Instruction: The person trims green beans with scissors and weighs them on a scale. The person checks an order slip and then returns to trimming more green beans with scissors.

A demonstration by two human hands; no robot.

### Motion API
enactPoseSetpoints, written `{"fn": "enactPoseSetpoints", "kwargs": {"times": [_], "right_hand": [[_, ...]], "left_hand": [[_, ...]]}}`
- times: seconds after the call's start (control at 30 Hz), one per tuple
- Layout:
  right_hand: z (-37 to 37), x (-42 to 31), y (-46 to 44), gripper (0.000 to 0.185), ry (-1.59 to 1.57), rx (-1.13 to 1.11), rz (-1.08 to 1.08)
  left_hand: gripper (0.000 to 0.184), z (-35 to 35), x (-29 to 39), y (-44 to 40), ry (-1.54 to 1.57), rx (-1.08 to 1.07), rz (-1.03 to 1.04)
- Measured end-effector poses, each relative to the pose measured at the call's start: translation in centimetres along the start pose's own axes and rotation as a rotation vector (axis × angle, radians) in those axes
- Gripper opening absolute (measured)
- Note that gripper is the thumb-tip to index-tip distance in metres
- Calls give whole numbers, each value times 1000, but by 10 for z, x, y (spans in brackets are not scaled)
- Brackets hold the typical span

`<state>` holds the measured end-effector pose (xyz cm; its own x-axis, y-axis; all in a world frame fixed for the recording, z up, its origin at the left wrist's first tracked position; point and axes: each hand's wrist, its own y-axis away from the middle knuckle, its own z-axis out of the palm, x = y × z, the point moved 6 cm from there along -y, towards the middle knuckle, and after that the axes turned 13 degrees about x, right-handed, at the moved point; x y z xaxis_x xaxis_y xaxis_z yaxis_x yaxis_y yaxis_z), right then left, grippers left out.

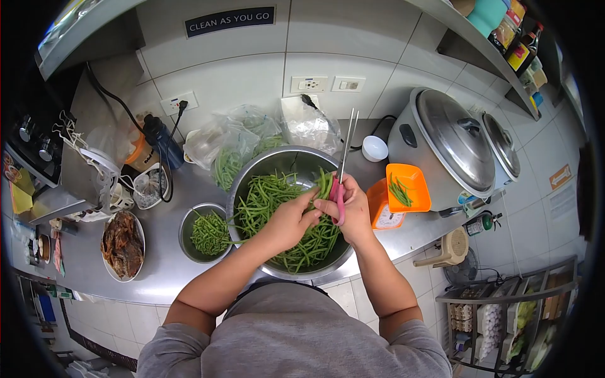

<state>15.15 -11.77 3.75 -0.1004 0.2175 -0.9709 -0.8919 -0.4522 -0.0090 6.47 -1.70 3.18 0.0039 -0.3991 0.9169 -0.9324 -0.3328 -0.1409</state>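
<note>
Head view: we see the right hand [353, 211] gripping pink-handled scissors [342, 165], blades pointing away; just left of them, over the steel bowl [287, 161], a green bean bunch [324, 184] lies roughly parallel — whether the left hand [288, 220] pinches it, we cannot tell.

We can read "CLEAN AS YOU GO" on the dark sign [230, 21] behind the big bowl [287, 159].
</note>
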Motion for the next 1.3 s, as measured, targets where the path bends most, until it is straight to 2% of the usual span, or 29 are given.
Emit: {"fn": "enactPoseSetpoints", "kwargs": {"times": [0.03,0.2,0.3,0.37,0.47,0.7,0.8,0.87,0.93,1.03,1.1,1.23,1.3], "right_hand": [[1,-1,1,52,-25,10,20],[-19,17,-3,51,-19,126,82],[-22,18,-5,52,-28,73,98],[-21,19,-3,52,-7,80,83],[-19,20,0,52,47,65,54],[-33,29,-10,54,-146,78,230],[-41,24,-15,54,136,143,37],[-33,27,-10,54,83,100,100],[-26,31,-5,53,-35,78,230],[-32,36,-10,52,-149,101,206],[-40,30,-10,51,-150,148,170],[-55,24,-3,49,-82,152,174],[-57,26,3,50,-54,144,200]], "left_hand": [[45,3,-2,-1,8,-15,-21],[40,-1,-20,4,169,-22,-169],[32,3,-35,6,303,-19,-218],[25,10,-47,9,620,53,-334],[19,14,-47,15,526,-44,-317],[17,9,-56,21,342,-79,-300],[18,5,-61,22,482,12,-407],[22,9,-58,23,616,-42,-437],[23,16,-50,26,595,-74,-455],[25,18,-46,27,608,-132,-477],[28,16,-47,28,727,-176,-461],[31,-6,-80,24,637,-1,-490],[31,-18,-88,20,679,228,-505]]}}
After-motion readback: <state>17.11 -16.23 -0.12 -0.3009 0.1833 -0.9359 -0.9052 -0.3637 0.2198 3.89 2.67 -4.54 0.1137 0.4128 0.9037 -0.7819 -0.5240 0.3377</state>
